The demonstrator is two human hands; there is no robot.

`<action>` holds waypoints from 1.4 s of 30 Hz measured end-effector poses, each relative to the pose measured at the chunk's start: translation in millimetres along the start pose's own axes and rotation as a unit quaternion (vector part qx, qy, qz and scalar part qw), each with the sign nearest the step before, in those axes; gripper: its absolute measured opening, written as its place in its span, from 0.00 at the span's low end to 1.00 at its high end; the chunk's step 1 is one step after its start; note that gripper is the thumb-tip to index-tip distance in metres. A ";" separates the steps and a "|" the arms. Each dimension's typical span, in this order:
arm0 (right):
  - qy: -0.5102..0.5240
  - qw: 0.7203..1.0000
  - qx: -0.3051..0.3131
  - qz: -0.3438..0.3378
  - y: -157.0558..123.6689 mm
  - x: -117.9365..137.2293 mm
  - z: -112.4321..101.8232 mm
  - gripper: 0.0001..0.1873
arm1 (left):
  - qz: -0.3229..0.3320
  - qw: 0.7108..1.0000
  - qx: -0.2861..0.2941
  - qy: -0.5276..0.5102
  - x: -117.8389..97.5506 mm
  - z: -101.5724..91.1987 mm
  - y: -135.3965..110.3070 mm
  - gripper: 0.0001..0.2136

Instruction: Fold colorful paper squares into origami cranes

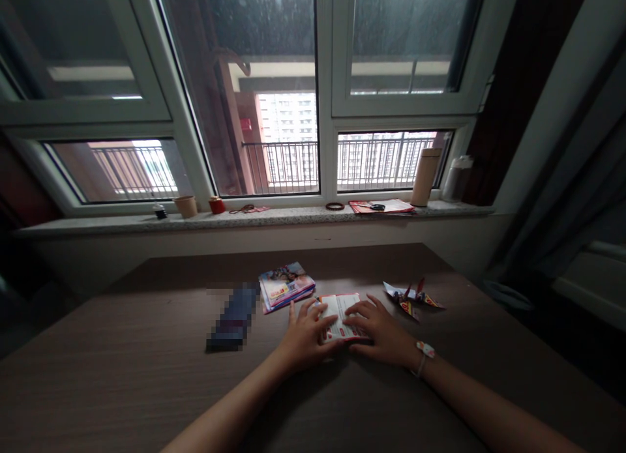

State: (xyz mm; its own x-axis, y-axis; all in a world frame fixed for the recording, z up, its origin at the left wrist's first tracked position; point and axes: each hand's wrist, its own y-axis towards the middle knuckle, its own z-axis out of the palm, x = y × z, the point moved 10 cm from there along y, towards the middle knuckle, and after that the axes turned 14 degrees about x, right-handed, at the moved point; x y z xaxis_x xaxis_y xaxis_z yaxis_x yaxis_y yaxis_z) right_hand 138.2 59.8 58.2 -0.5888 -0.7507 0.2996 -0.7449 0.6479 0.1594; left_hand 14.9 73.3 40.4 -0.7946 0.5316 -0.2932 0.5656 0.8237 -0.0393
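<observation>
Two hands on apparently one sheet

Red-edged white paper, brown wood-grained table, speckled sill

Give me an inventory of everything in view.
printed paper: one, white and red, under hands
paper stack: one, multicoloured, table centre
pixelated object: one, dark, table left
folded paper: count unclear, multicoloured, table right
table: one, brown, below
windowsill: one, grey, below window
small item: one, dark, sill left
cup: one, tan, sill left
container: one, red, beside cup
cord: one, reddish, sill
ring: one, dark, sill centre
papers: several, reddish, sill right
scissors: one, dark, on papers
flask: one, tan, sill right
bottle: one, whitish, beside flask
window: one, pale frame, ahead
railings: several, dark, outside
curtain: one, grey, right
bracelet: one, whitish, right wrist
left hand, right hand: two, on printed paper
</observation>
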 end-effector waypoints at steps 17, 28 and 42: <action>0.136 0.978 -0.093 0.124 -8.2 -45.4 -9.8 0.07 | -0.029 0.994 -0.053 -0.089 17.0 -9.3 3.2 0.12; 0.100 0.973 -0.159 0.131 -13.2 -47.1 -15.4 0.21 | -0.087 0.985 -0.106 -0.105 35.5 -17.9 2.8 0.16; 0.038 0.991 -0.082 0.094 -0.3 -33.4 -2.8 0.14 | -0.039 0.995 -0.092 -0.026 15.8 -11.0 3.0 0.09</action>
State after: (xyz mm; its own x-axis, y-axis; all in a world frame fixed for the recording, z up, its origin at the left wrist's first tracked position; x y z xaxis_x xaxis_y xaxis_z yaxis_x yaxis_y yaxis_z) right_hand 158.9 85.0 50.8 -0.6830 -0.6066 0.4069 -0.5589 0.7927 0.2435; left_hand 1.7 86.4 46.2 -0.8200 0.4570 -0.3446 0.4482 0.8872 0.1100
